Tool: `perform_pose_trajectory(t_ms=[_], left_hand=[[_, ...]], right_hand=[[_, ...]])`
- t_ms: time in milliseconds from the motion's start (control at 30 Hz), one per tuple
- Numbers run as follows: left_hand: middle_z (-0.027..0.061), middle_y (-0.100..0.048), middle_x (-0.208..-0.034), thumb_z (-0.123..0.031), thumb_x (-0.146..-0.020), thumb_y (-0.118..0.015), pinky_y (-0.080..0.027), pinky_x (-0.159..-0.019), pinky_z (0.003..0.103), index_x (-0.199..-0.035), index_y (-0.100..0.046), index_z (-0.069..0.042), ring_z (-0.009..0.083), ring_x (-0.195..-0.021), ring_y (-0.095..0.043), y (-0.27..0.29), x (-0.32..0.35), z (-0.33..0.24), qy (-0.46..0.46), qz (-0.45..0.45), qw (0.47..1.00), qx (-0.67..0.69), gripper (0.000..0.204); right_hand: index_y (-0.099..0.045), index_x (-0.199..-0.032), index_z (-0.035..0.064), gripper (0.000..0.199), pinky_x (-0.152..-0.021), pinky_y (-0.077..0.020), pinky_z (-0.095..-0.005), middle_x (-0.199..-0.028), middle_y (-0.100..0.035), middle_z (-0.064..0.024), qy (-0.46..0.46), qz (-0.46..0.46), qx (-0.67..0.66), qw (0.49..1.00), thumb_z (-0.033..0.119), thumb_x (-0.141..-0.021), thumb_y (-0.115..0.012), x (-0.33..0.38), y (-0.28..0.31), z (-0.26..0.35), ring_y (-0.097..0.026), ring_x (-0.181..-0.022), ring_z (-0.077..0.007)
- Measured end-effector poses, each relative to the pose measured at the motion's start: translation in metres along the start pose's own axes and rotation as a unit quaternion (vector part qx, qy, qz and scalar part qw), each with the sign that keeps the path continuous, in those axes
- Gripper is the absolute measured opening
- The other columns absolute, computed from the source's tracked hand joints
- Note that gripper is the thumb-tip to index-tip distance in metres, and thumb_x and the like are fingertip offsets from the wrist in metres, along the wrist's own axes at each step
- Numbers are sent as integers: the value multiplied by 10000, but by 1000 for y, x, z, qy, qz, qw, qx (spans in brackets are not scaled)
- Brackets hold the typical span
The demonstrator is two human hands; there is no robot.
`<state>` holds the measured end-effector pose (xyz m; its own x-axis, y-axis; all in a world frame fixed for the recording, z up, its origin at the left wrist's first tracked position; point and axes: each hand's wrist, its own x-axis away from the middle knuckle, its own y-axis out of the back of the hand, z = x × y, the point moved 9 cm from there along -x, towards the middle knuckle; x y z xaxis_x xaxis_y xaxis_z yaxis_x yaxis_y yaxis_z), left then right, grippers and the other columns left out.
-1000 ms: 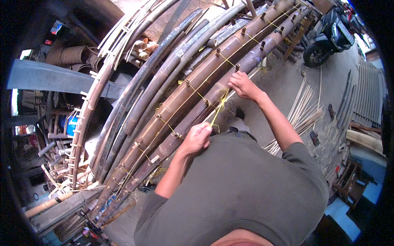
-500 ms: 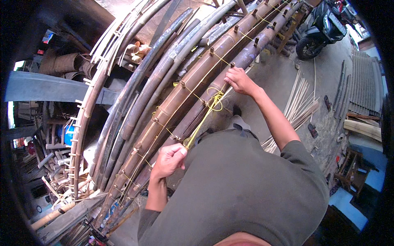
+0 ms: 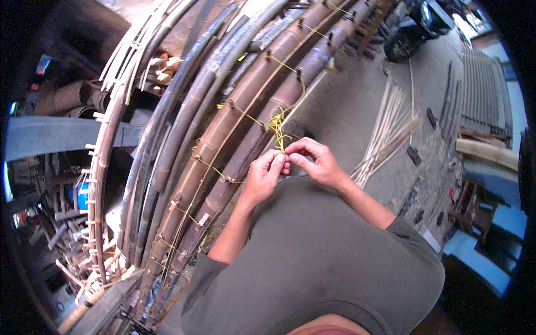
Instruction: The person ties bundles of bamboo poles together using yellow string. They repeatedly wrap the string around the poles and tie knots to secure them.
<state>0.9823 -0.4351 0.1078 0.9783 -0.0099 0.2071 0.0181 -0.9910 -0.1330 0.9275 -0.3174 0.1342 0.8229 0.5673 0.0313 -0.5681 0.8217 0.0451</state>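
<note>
Left hand (image 3: 267, 174) and right hand (image 3: 317, 162) meet before the shirt (image 3: 318, 245), fingertips pinched on yellow string (image 3: 276, 124); the held part is hidden by the fingers, any knot too small to make out. The string's loose tangle sits against the near bamboo pole (image 3: 243, 162); far right, the motorbike (image 3: 427, 22) is cut off above.
</note>
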Motion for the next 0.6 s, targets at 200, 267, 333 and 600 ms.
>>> perform_pose_trajectory(t_ms=[200, 267, 333, 600], left_hand=[[48, -634, -829, -145, -994, -481, -493, -721, 267, -942, -616, 39, 110, -780, -595, -52, -8, -9, -29, 92, 989, -115, 234], [44, -635, -836, -174, -998, -482, -503, -699, 268, -954, -624, 19, 111, -752, -596, -61, -8, 4, -8, 82, 994, -75, 244], [41, -639, -835, -197, -996, -493, -509, -689, 265, -964, -631, 2, 107, -738, -599, -67, -16, 24, 19, 48, 999, -17, 245], [28, -618, -770, -195, -984, -511, -511, -643, 265, -1030, -577, -23, 118, -677, -616, -127, -35, 87, 134, -169, 907, 362, 189]], right_hand=[[-597, -980, -8, 147, -692, -508, -285, -854, -618, -79, -15, -13, -5, 1000, 123, -914, -611, 25, 35, -14, -635, -757, -146], [-574, -976, -13, 162, -695, -501, -318, -844, -602, -112, 65, 9, 144, 987, 138, -919, -593, 26, 47, 4, -631, -760, -207], [-552, -971, -13, 172, -710, -486, -355, -854, -575, -145, 88, 36, 171, 981, 154, -928, -563, 30, 55, 4, -607, -781, -269], [-508, -863, -8, 105, -669, -450, -382, -792, -535, -173, 104, 198, 180, 958, 95, -883, -507, 70, 105, 2, -547, -731, -310]])
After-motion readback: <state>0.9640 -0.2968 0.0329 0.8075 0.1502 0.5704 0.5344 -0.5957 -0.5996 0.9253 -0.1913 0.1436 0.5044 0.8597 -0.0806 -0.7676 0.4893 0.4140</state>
